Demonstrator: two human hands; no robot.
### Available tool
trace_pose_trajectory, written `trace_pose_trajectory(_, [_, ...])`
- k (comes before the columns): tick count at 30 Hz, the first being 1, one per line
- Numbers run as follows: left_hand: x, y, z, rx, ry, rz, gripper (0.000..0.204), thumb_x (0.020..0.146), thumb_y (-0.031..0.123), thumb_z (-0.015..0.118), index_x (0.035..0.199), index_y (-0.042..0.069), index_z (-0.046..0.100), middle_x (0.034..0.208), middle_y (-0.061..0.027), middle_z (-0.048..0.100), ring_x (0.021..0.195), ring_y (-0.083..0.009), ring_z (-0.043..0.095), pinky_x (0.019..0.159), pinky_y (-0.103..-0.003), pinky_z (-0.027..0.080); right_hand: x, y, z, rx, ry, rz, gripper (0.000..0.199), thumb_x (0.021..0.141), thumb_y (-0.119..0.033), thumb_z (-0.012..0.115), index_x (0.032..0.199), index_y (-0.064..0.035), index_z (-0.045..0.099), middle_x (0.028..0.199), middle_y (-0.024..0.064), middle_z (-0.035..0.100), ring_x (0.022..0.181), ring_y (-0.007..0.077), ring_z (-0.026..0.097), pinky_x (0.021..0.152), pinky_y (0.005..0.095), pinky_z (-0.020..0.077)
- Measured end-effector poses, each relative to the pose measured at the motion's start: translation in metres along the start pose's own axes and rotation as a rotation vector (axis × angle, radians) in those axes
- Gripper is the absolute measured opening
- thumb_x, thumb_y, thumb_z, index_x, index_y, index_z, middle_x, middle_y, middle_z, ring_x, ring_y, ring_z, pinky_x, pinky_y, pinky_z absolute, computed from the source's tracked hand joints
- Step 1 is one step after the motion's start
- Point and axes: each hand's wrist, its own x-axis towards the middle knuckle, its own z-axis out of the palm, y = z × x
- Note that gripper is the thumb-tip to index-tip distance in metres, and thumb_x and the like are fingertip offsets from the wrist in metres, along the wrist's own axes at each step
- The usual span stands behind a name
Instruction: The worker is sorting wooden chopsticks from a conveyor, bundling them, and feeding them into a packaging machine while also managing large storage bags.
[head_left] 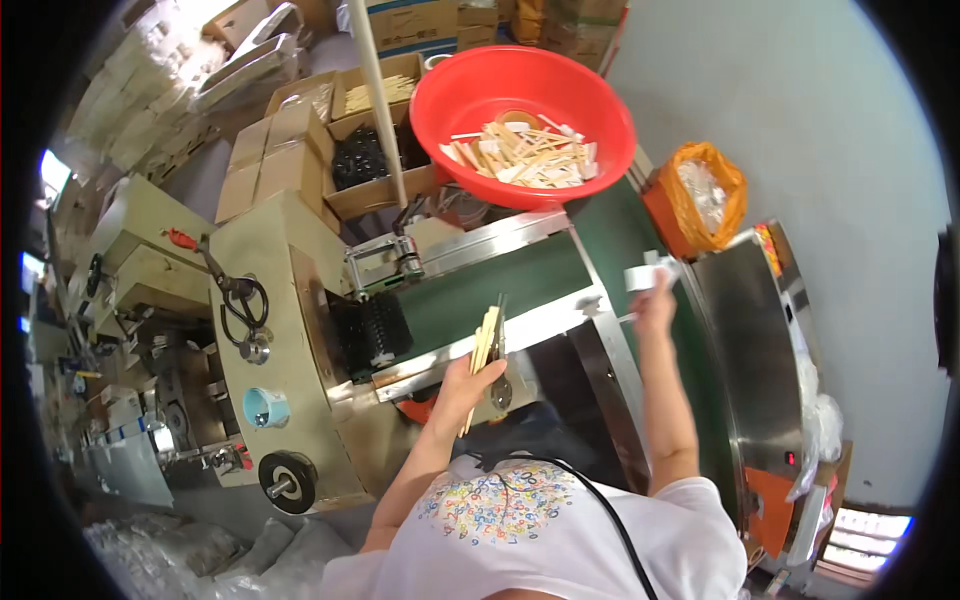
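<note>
In my left hand (pixel 465 388), closed in front of my body, is a bunch of pale wooden chopsticks (pixel 484 340), their ends sticking up and below the fist. A dark see-through plastic spoon (pixel 501 392) lies along them by the thumb, bowl downward; it seems held with them. My right hand (pixel 655 308) reaches out over the green conveyor belt (pixel 520 285) at the right, pinching a small white piece, perhaps paper or a wrapper (pixel 638 278). Some blur hides its finger detail.
Beyond the belt stands a red basin (pixel 435 120) of wooden sticks and white pieces. Left is a beige machine (pixel 310 420) with a handwheel (pixel 287 484) and blue cup (pixel 265 407). Right are an orange lined bin (pixel 735 180) and a metal cabinet (pixel 750 340). Cardboard boxes (pixel 290 150) sit behind.
</note>
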Motion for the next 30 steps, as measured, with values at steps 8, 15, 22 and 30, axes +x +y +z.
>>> trace_pose_trajectory(8, [0.227,0.099,0.011,0.571,0.346,0.471,0.033,0.077,0.028,0.065,0.088,-0.002,0.059,0.071,-0.0118,0.059,0.065,-0.0113,0.055,0.058,-0.029,0.044,0.296,-0.125,-0.018,0.167,0.313,-0.465,0.069,0.079,-0.061,0.050,0.102,0.0035,0.060,0.090,0.0135,0.061,0.083,0.0271,0.058,0.079,0.0410,0.0465])
trace_pose_trajectory(15, [0.424,0.231,-0.104,0.665,1.045,0.222,0.042,0.070,0.034,0.066,0.090,-0.003,0.063,0.078,-0.0186,0.066,0.074,-0.0321,0.065,0.066,-0.040,0.050,0.446,-0.132,-0.002,-0.451,0.606,-0.153,0.081,0.081,-0.068,0.038,0.113,0.0056,0.053,0.108,0.0199,0.058,0.096,0.0317,0.056,0.081,0.0392,0.0455])
trace_pose_trajectory(22, [0.491,0.236,-0.202,1.011,1.604,-0.155,0.050,0.073,0.042,0.067,0.095,-0.003,0.063,0.089,-0.0191,0.065,0.088,-0.0356,0.063,0.079,-0.043,0.049,0.552,-0.067,-0.023,-0.353,0.115,-0.018,0.064,0.084,-0.044,0.051,0.134,-0.0063,0.034,0.133,0.0137,0.039,0.116,0.0287,0.043,0.097,0.0393,0.0355])
trace_pose_trajectory(30, [0.553,0.230,-0.138,-0.450,0.694,0.047,0.018,0.089,0.017,0.048,0.079,0.003,0.053,0.061,-0.0047,0.054,0.045,-0.0142,0.046,0.037,-0.025,0.035,0.595,-0.068,-0.055,-1.467,0.248,-0.579,0.041,0.085,-0.025,0.046,0.117,-0.0001,0.052,0.117,0.0228,0.051,0.107,0.0359,0.049,0.088,0.0437,0.0420])
